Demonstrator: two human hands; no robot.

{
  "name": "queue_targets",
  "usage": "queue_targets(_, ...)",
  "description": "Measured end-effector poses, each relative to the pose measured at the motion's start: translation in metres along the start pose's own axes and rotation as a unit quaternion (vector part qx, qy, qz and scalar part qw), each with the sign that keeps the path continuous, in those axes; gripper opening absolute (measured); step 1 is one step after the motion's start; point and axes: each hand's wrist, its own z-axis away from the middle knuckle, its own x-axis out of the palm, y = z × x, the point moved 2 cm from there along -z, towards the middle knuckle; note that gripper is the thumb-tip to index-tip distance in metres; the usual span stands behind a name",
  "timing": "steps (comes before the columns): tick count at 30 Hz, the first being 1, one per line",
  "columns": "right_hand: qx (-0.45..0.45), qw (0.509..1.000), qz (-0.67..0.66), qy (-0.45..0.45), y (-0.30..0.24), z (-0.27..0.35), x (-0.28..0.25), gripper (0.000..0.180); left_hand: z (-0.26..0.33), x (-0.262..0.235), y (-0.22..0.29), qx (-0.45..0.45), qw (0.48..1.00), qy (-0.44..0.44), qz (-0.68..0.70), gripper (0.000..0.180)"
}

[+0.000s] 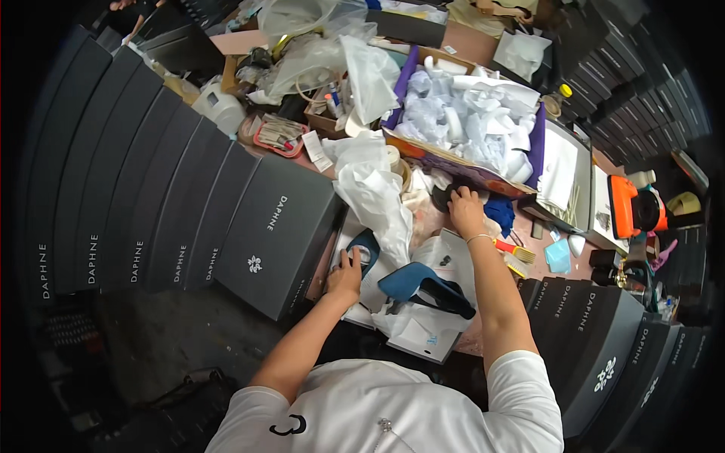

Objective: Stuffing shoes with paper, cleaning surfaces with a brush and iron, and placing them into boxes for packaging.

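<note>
One blue shoe [369, 250] touches the left hand [345, 277]; second shoe [408, 282], that hand's three o'clock, long axis roughly nine-to-three. Can't tell if either grip's closed.

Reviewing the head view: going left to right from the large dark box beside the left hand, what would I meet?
Dark box → left hand → blue shoe clear of that hand → brush → light blue square → orange device.

Pale lettering [277, 214] and a flower emblem [255, 263] mark the grey box [291, 241]. Similar lettering marks the left box row [124, 181] and right box row [593, 332].
</note>
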Motion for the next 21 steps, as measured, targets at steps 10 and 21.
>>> queue_targets(10, 0.026, 0.877, -0.462, 0.13, -0.044, 0.077, -0.134, 0.033, 0.096, -0.06, -0.054, 0.147, 0.713, -0.035, 0.685, 0.084)
queue_targets(21, -0.183, 0.938, -0.278, 0.096, -0.114, 0.156, -0.181, 0.033, 0.164, -0.048, 0.012, 0.185, 0.54, -0.32, 0.756, 0.053)
